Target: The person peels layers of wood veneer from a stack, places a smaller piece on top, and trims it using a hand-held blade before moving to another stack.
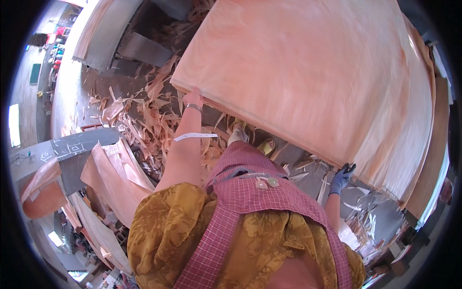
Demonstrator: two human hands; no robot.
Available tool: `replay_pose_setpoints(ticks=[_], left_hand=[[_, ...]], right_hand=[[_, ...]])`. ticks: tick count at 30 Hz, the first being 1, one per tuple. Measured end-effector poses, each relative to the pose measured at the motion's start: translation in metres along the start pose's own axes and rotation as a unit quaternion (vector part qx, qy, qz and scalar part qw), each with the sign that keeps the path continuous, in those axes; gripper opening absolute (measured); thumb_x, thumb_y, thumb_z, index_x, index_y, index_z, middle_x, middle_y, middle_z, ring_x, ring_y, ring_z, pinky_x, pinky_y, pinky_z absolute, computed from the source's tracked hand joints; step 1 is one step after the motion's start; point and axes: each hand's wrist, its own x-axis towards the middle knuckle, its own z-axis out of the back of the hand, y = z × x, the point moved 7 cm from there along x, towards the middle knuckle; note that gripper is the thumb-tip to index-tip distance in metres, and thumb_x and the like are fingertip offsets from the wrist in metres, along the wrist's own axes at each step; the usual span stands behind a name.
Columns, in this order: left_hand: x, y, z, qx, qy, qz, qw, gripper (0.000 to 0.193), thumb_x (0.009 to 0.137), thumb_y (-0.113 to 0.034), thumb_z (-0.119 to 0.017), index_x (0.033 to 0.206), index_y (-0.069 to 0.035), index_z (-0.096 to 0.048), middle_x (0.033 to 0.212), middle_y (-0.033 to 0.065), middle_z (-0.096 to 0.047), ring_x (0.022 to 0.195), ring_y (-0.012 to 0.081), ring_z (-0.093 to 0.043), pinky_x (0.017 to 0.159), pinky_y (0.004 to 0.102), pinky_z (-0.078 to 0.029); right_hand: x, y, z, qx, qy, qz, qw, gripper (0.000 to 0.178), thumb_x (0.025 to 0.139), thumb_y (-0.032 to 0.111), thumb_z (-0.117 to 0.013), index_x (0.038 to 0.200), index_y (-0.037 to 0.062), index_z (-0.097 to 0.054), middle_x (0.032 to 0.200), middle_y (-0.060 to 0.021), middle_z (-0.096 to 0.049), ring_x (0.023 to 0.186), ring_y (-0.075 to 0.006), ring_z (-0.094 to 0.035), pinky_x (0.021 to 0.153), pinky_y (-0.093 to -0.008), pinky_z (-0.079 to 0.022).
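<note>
Nearest, a mustard floral blouse and red checked apron. The right hand, in a blue glove, grips the near edge of the large pale-pink wood veneer sheet; the bare left hand grasps its corner. Beyond, curled veneer scraps litter the floor.

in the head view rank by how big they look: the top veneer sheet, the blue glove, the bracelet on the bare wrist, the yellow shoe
1. veneer sheet, by far the largest
2. blue glove
3. yellow shoe, partly hidden by the apron, so close to the glove and unsure
4. bracelet, smallest
</note>
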Motion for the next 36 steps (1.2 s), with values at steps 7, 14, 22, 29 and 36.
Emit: replay_pose_setpoints(ticks=[7, 14, 22, 29, 36], left_hand=[[0.034, 0.013, 0.007, 0.067, 0.060, 0.018, 0.996, 0.015, 0.083, -0.013, -0.068, 0.084, -0.002, -0.058, 0.072, 0.0106, -0.061, 0.056, 0.0197, -0.060, 0.040, 0.0259, -0.046], [0.077, 0.016, 0.014, 0.141, 0.078, 0.050, 0.986, 0.011, 0.089, -0.013, -0.055, 0.081, -0.005, -0.055, 0.069, 0.0087, -0.060, 0.053, 0.0167, -0.057, 0.038, 0.0253, -0.046], [0.098, 0.017, 0.015, 0.160, 0.104, 0.067, 0.979, 0.010, 0.086, -0.012, -0.059, 0.090, -0.004, -0.057, 0.078, 0.0105, -0.061, 0.059, 0.0202, -0.059, 0.044, 0.0279, -0.051], [0.069, 0.022, 0.001, 0.125, 0.098, 0.116, 0.980, 0.006, 0.086, -0.009, -0.055, 0.090, -0.004, -0.056, 0.073, 0.0083, -0.056, 0.058, 0.0185, -0.056, 0.046, 0.0272, -0.052], [0.010, -0.038, 0.011, 0.425, -0.021, -0.187, 0.885, 0.025, 0.089, -0.023, -0.055, 0.103, -0.002, -0.056, 0.092, 0.0133, -0.058, 0.080, 0.0262, -0.059, 0.069, 0.0404, -0.051]], right_hand=[[0.021, -0.053, -0.023, 0.198, 0.015, -0.103, 0.975, 0.057, 0.097, 0.022, -0.061, 0.146, 0.0110, -0.036, 0.114, -0.0096, -0.063, 0.084, -0.0138, -0.060, 0.066, -0.0263, -0.051], [0.010, -0.020, -0.020, 0.205, 0.018, -0.131, 0.970, 0.059, 0.098, 0.021, -0.060, 0.149, 0.0124, -0.031, 0.091, -0.0042, -0.062, 0.066, -0.0093, -0.052, 0.058, -0.0240, -0.046], [0.011, -0.030, -0.026, 0.274, 0.015, -0.119, 0.954, 0.056, 0.099, 0.015, -0.055, 0.150, 0.0119, -0.030, 0.117, -0.0083, -0.059, 0.090, -0.0122, -0.058, 0.073, -0.0253, -0.052], [0.017, -0.036, -0.016, 0.273, -0.047, -0.072, 0.958, 0.051, 0.097, 0.023, -0.060, 0.144, 0.0151, -0.041, 0.077, -0.0010, -0.058, 0.049, -0.0068, -0.043, 0.042, -0.0233, -0.037], [0.013, -0.029, -0.017, 0.237, 0.024, -0.154, 0.959, 0.057, 0.097, 0.024, -0.060, 0.146, 0.0084, -0.036, 0.109, -0.0061, -0.060, 0.073, -0.0092, -0.052, 0.062, -0.0249, -0.048]])
